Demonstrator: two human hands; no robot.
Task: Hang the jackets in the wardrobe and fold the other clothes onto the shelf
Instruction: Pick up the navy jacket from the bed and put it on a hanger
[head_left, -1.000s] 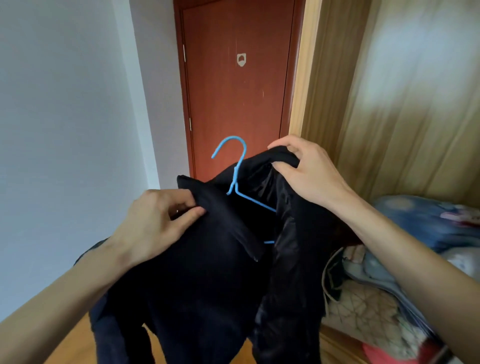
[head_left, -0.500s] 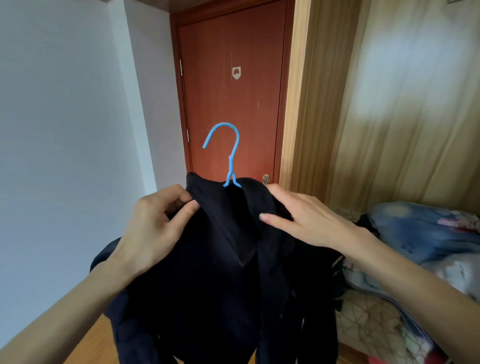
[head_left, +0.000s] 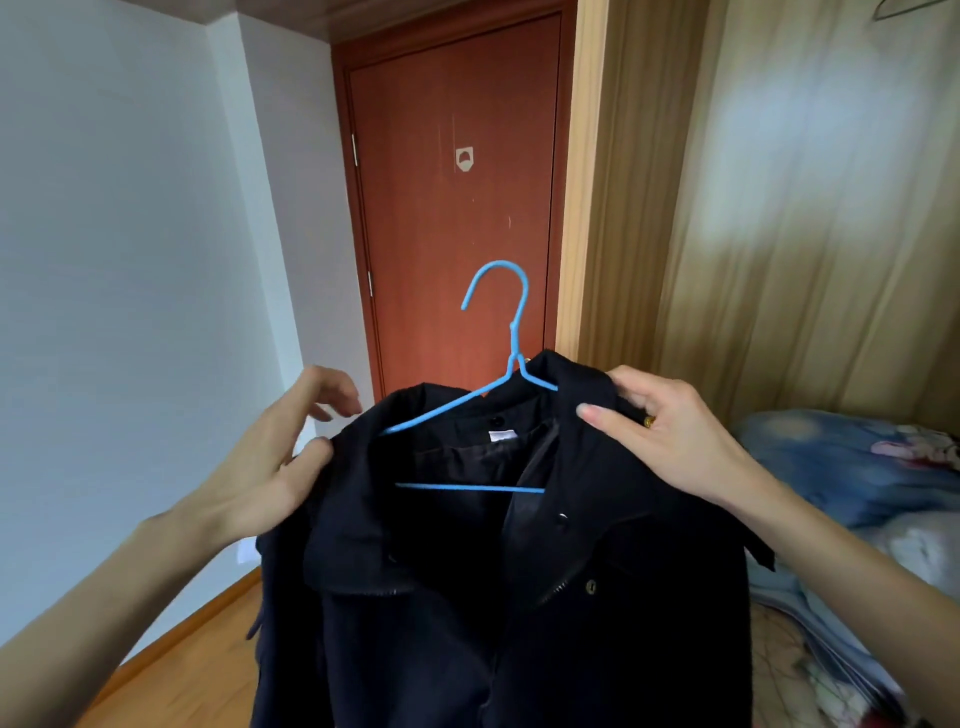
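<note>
A black jacket hangs in front of me on a blue wire hanger, whose hook stands upright above the collar. The hanger's bar shows inside the open front. My right hand pinches the jacket's right shoulder and collar. My left hand rests on the left shoulder, thumb pressed on the fabric and fingers spread loose. The lower part of the jacket runs out of view.
A red-brown door is straight ahead and a white wall is on the left. The wooden wardrobe interior opens on the right, with a pile of blue and patterned bedding on its shelf. Wooden floor lies below.
The jacket has been spread open on the hanger, so its lining and the hanger bar now show. My right hand moved right to the shoulder; my left fingers loosened.
</note>
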